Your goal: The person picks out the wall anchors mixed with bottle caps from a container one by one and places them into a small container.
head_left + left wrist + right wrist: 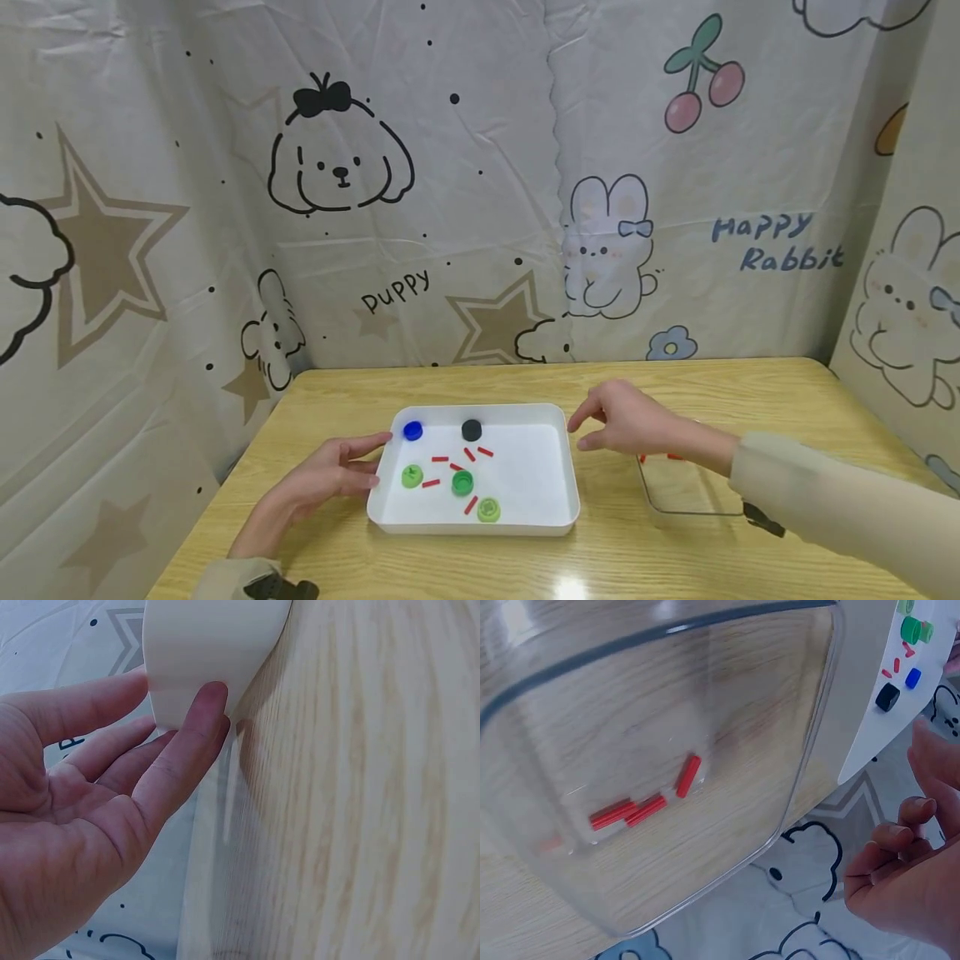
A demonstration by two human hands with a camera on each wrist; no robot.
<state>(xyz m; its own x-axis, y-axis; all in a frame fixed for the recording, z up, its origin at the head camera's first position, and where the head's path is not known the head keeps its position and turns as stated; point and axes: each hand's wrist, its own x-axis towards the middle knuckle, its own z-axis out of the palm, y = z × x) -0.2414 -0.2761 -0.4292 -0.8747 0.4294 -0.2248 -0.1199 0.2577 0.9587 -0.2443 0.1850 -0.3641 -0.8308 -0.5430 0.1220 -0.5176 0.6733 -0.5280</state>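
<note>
A white tray (536, 479) sits on the table with several short red sticks (439, 459) scattered in it. Among the sticks lie a blue cap (412, 431), a black cap (471, 430), a green cap (462, 482) and two light green caps (489, 510). At the tray's left wall, my left hand (339, 471) touches the outside with extended fingertips, as the left wrist view (112, 787) also shows. My right hand (626, 417) hovers beside the tray's right rim with loosely bent fingers, holding nothing.
Right of the tray, partly under my right forearm, stands a clear container (757, 795) with several red sticks (688, 776) inside. The wooden table (517, 571) meets a printed curtain (487, 208) along its back and sides.
</note>
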